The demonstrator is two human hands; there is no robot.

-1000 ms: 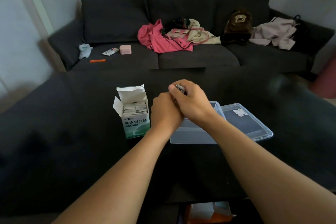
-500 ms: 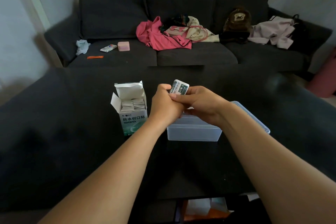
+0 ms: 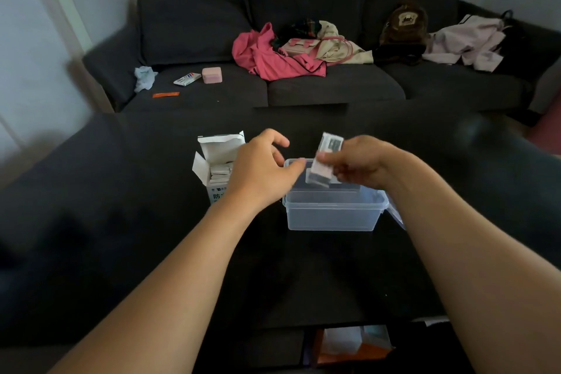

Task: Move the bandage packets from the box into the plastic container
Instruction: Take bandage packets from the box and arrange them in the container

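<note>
Head view: right hand (image 3: pixel 361 165) pinching blurred packets (image 3: pixel 324 161) above container (image 3: pixel 334 215) rim, left hand (image 3: pixel 261 170) fingers loosely spread beside open box (image 3: pixel 217 170) on bench (image 3: pixel 121 222).

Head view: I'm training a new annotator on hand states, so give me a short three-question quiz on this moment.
1. True or false: the right hand pinches bandage packets above the plastic container.
2. Where does the open box stand relative to the container? A) to its left B) to its right C) inside it
3. Fill in: the left hand holds ____.

Key: 1 true; 2 A; 3 nothing.
</note>
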